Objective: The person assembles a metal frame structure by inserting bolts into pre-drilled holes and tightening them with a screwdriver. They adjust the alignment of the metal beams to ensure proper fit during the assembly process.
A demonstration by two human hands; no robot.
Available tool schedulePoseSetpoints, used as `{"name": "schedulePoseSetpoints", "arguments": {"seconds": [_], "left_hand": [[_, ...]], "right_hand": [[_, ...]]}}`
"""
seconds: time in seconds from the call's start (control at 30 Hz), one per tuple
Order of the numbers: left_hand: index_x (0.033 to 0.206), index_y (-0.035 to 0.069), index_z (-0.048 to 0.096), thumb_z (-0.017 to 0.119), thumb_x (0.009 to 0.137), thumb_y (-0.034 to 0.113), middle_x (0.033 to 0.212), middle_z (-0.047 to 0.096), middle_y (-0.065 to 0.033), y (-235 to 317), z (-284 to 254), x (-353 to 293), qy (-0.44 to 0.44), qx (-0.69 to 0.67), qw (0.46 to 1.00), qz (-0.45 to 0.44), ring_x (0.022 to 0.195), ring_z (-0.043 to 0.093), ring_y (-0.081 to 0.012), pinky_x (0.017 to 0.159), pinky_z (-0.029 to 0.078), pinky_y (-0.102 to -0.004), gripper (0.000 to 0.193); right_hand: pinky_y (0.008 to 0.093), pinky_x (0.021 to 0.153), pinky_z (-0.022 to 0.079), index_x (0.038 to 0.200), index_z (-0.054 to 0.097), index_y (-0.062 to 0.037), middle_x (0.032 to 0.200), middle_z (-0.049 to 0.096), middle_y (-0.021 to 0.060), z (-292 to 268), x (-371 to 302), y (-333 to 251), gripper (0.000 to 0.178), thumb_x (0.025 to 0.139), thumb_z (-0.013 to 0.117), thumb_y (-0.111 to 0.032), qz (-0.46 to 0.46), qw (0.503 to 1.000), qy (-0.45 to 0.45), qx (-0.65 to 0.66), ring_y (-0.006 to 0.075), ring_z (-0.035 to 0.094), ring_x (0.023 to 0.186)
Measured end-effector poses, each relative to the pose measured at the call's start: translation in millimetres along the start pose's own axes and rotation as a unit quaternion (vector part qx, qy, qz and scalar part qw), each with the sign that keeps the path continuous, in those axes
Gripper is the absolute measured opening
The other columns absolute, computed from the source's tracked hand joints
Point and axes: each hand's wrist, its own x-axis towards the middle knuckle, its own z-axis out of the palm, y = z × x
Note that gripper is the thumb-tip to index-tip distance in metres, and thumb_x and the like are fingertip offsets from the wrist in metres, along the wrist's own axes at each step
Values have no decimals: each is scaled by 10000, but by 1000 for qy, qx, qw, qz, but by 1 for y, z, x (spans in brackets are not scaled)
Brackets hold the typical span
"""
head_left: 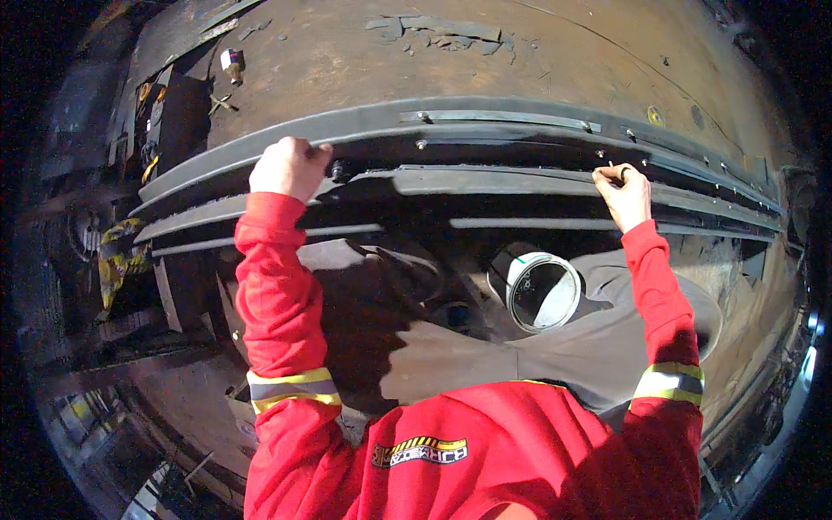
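Observation:
Long dark metal beams (485,180) run from left to right in front of me. My left hand (289,171) is closed at the left part of the beams, beside a dark round knob-like piece (338,171); whatever its curled fingers hold is hidden. Over the right part, my right hand (627,196) pinches something small and dark that I cannot make out. Near that hand, a small bolt (601,154) sticks out of the beam. A thin metal strip (507,118) lies along the far beam, with a bolt (423,117) at its left end.
Between my grey-trousered legs a white bucket (500,270) stands tilted, with small things inside. Beyond the beams lies a brown, worn surface (347,78) with flaked pieces (446,31) and a small white-and-red container (230,62). Something yellow and black (114,260) lies at the left.

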Motion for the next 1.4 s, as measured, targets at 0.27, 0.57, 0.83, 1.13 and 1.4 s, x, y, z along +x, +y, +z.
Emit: {"name": "schedulePoseSetpoints", "arguments": {"seconds": [0.27,0.57,0.83,1.13,1.4], "left_hand": [[882,-24,669,610,869,314,682,643,-95,-50,-24,-4,77,-175,982,6,641,582,-134,624,461,-296,343],[902,-3,698,637,801,336,782,687,-174,-90,-31,-14,109,-205,971,-57,735,678,-275,706,511,-340,358],[773,-14,675,624,830,374,665,656,-114,-167,3,-56,73,-216,967,-114,615,605,-198,636,479,-323,395],[1150,73,610,596,824,396,994,629,-77,-185,187,-72,103,73,977,-170,991,564,-248,912,412,-450,459],[1150,113,606,530,833,281,923,595,-37,-249,195,-72,184,93,951,229,885,533,-229,902,385,-416,367]], "right_hand": [[402,760,477,679,645,-5,763,645,159,4,2,5,272,751,728,-253,-10,998,15,-57,305,631,796],[400,730,493,614,585,23,671,635,200,2,8,-36,433,742,752,-355,82,992,-10,-96,327,648,691],[437,658,470,617,579,26,664,598,194,17,0,7,366,735,745,-279,-7,993,63,-102,362,602,642],[425,807,445,604,613,-26,782,594,133,21,-1,2,307,701,779,-265,45,991,85,-92,322,549,883],[395,747,495,668,646,-13,780,670,165,17,5,-1,279,688,796,-247,80,996,-10,38,306,653,782]]}}
